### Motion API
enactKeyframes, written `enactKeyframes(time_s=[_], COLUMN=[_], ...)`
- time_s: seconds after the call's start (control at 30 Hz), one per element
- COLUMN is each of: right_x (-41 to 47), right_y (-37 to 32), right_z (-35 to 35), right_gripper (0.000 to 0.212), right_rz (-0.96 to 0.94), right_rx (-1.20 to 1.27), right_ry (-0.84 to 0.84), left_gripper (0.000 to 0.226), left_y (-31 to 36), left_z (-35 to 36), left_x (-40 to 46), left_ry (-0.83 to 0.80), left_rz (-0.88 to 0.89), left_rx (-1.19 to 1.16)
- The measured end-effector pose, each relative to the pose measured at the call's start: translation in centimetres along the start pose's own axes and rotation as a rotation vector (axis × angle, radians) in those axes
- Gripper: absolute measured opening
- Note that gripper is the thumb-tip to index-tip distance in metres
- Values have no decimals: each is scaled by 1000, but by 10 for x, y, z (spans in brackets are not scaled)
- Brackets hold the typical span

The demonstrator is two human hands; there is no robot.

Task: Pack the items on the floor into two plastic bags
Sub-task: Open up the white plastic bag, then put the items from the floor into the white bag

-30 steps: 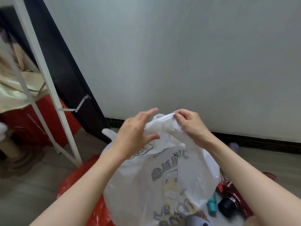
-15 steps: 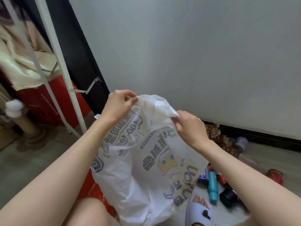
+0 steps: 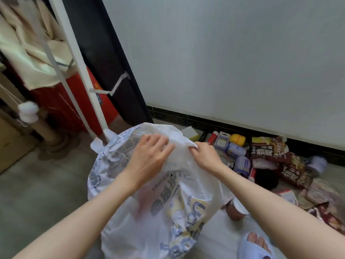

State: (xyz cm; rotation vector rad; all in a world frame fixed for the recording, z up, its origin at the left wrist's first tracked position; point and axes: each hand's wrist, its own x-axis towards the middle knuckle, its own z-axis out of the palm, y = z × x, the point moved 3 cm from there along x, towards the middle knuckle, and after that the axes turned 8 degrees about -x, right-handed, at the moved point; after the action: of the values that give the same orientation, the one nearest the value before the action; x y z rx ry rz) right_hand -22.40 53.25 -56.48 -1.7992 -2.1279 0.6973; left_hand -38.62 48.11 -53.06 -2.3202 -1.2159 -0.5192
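The person holds a white printed plastic bag (image 3: pixel 168 202) up in front of them, and both hands work at its top edge. The right hand (image 3: pixel 206 157) has its fingers curled, pinching a fold of the film at the rim. The left hand (image 3: pixel 149 157) lies over the bag just beside it, fingers spread and loosely bent against the plastic — whether any of them actually nips the film cannot be told. The two sets of fingertips are near each other, with a small ridge of crumpled plastic between them.

The bag hangs down and toward the person from the fingers, its long axis running from the rim to the bottom near the slippered foot (image 3: pixel 255 245). Its mouth looks not yet parted, so the step in hand is probably separating the two layers.

The items on the floor (image 3: pixel 268 157) — packets, small bottles, a yellow object — lie in a heap by the wall, beyond and to the right of the right hand's fingers. The right hand is the nearer one, so it would likely do the picking while the left keeps the mouth open.
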Motion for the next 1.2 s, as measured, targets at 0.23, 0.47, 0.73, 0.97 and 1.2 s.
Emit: enactKeyframes(time_s=[0.23, 0.47, 0.73, 0.97, 1.2], right_x=[39, 65, 75, 73, 61], right_y=[16, 31, 34, 9, 32], right_z=[50, 94, 120, 115, 113], right_gripper=[22, 28, 21, 27, 57], right_rz=[-164, -257, -223, -362, -285], right_rx=[-243, -378, -418, -203, -116], right_ry=[146, 123, 48, 192, -126], left_gripper=[75, 111, 118, 106, 55], left_y=[0, -36, -12, -38, -9], left_z=[155, 221, 235, 208, 182], left_x=[-105, -130, -181, -201, -152], left_ry=[-946, -1289, -1576, -1613, -1260], left_rz=[-339, -375, -342, -370, -469], left_rx=[-83, -115, -218, 14, -232])
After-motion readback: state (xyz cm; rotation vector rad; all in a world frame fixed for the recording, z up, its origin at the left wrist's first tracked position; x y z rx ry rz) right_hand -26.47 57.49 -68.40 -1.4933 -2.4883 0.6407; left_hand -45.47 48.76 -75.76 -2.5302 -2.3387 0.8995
